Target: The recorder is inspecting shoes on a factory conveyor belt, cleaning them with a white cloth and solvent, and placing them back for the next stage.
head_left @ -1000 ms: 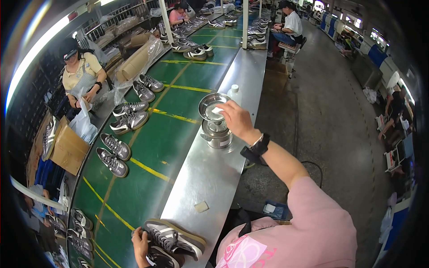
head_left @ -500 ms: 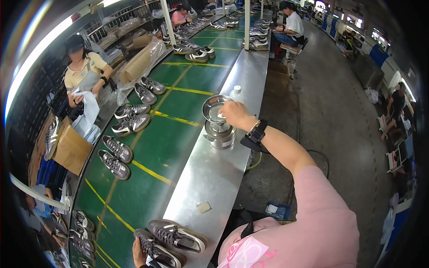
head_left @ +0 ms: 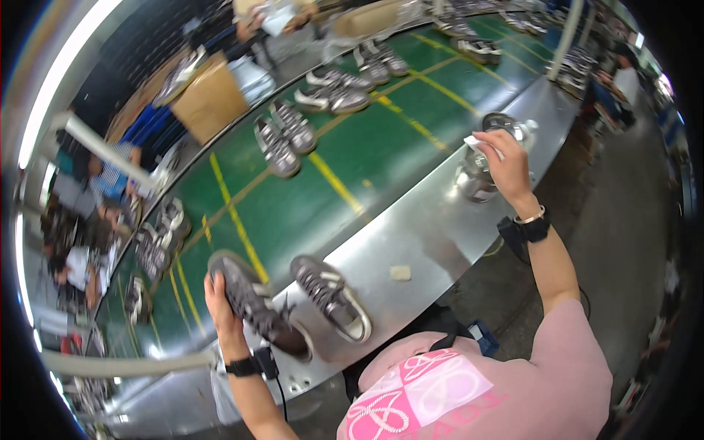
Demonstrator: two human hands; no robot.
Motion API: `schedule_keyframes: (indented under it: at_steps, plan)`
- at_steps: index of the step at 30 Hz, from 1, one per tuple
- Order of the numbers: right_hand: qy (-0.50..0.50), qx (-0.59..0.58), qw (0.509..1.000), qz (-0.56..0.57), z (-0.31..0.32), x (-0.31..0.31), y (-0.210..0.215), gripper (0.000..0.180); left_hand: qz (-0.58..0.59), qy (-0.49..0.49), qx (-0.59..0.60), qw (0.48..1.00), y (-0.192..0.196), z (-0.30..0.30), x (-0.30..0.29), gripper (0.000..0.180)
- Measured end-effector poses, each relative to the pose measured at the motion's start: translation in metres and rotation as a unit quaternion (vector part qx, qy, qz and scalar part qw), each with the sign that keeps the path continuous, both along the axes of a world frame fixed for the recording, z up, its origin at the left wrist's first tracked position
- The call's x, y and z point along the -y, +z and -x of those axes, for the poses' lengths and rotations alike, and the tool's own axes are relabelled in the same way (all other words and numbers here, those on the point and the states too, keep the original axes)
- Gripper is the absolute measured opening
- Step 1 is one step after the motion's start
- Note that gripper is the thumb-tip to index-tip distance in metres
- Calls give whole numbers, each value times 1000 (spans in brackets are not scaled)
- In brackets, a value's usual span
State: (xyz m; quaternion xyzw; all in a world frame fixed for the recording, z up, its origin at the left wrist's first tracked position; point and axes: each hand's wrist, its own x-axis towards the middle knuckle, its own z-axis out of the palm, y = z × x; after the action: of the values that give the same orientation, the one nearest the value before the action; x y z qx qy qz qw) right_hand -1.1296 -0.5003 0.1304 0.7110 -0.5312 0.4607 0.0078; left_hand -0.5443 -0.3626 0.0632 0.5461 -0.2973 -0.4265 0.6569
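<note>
My left hand (head_left: 221,302) is closed around the side of a dark brown sneaker (head_left: 258,306) with dark laces, tilted beside its mate. That second sneaker (head_left: 330,297), with pale side stripes, stands on the metal ledge (head_left: 411,242). My right hand (head_left: 504,163) pinches a small white pad (head_left: 473,142) between thumb and fingers. It is by the round metal dish (head_left: 500,122) on top of a steel dispenser pot (head_left: 475,180), partly covering both. A small beige square (head_left: 400,273) lies on the ledge between the hands.
Beyond the ledge, a green conveyor belt (head_left: 293,213) with yellow lines carries several pairs of sneakers (head_left: 282,138). A clear bottle (head_left: 529,130) stands behind the pot. Across the belt are a cardboard box (head_left: 209,99) and a co-worker's hands with pale paper (head_left: 277,16).
The view has swung left. My right hand has come away from the dish with the white pad showing. My left hand has moved its sneaker apart from the other one and tilted it.
</note>
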Motion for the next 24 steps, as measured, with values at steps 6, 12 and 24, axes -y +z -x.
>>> schedule_keyframes:
  at_steps: [6,12,24]
  plan:
    - [241,107,953,-150,-126,-50,-47,24,243,131,53,960,53,32,30,41]
    - [365,69,917,-147,-219,-103,-79,24,191,216,129,949,27,86,46,56]
    - [389,-203,878,-190,-293,-107,-102,33,140,260,338,893,31,114,60,59]
